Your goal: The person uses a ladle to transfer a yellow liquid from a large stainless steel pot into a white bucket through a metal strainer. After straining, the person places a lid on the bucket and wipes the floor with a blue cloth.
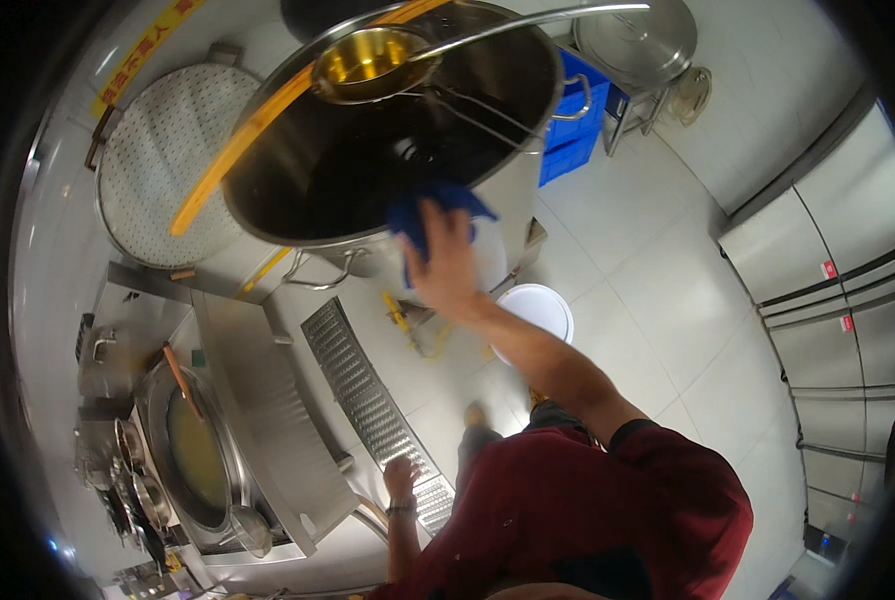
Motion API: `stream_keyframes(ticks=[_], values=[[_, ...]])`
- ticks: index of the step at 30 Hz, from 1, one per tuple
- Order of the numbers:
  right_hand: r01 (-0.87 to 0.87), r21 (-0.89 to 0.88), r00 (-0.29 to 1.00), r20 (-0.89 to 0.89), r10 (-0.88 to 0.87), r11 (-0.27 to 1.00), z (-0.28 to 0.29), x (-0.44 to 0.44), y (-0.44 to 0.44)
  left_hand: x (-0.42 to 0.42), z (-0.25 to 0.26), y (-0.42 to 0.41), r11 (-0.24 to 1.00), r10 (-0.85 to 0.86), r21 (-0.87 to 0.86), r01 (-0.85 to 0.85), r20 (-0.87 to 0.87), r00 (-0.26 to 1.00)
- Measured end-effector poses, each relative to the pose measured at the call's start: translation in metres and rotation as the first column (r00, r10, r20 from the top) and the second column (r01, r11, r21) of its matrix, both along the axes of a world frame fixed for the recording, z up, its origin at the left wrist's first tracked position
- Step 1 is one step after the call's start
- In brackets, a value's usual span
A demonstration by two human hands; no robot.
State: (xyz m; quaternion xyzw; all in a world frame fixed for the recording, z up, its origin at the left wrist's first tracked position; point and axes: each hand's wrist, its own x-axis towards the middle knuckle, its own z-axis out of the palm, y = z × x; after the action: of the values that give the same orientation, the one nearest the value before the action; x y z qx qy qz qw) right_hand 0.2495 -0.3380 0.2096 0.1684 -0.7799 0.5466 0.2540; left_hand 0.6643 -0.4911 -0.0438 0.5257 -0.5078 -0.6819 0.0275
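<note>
My right hand (445, 270) presses a blue cloth (421, 217) against the near rim of a large steel stockpot (320, 241) holding dark liquid. A metal ladle (372, 64) with a long handle and shiny yellow liquid in its bowl rests across the pot's top, by a long wooden stick (245, 150). Some wire frame (485, 120) spans the opening below the ladle. My left hand (401, 476) hangs low near my body, above the metal floor grate, with its fingers curled; whether it holds anything is not clear.
A perforated round metal tray (170, 165) leans at the left. Below it stands a wok range (267, 420) with a wok (192, 450) and a strainer (251, 531). A white bucket (537, 322), a drain grate (372, 397) and blue crates (571, 142) are on the floor; steel refrigerators (815, 300) line the right.
</note>
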Motion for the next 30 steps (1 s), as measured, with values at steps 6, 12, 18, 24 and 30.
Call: stream_keyframes(ticks=[6,12,18,24,30], values=[[-0.106,0.26,0.983,-0.12,0.142,0.96,-0.031,-0.038,0.046,-0.112,0.031,0.05,0.753,-0.539,-0.372,0.542,0.123,0.833],[-0.043,0.309,0.977,-0.187,0.105,0.95,-0.041,-0.089,0.117,-0.015,-0.021,0.041,0.847,-0.38,-0.322,0.423,0.188,0.905],[0.031,-0.268,0.995,0.099,-0.005,0.963,-0.069,-0.094,0.148,0.143,-0.046,0.064,-0.21,-0.644,-0.201,0.957,0.765,0.019],[0.049,-0.538,0.951,0.282,0.125,0.841,-0.041,-0.076,0.118,0.2,-0.026,0.106,0.229,-0.777,0.075,0.97,0.615,0.136],[0.105,-0.322,0.992,0.102,-0.075,0.941,-0.105,-0.055,0.039,0.189,-0.042,0.09,0.571,-0.706,0.052,0.819,0.541,0.457]])
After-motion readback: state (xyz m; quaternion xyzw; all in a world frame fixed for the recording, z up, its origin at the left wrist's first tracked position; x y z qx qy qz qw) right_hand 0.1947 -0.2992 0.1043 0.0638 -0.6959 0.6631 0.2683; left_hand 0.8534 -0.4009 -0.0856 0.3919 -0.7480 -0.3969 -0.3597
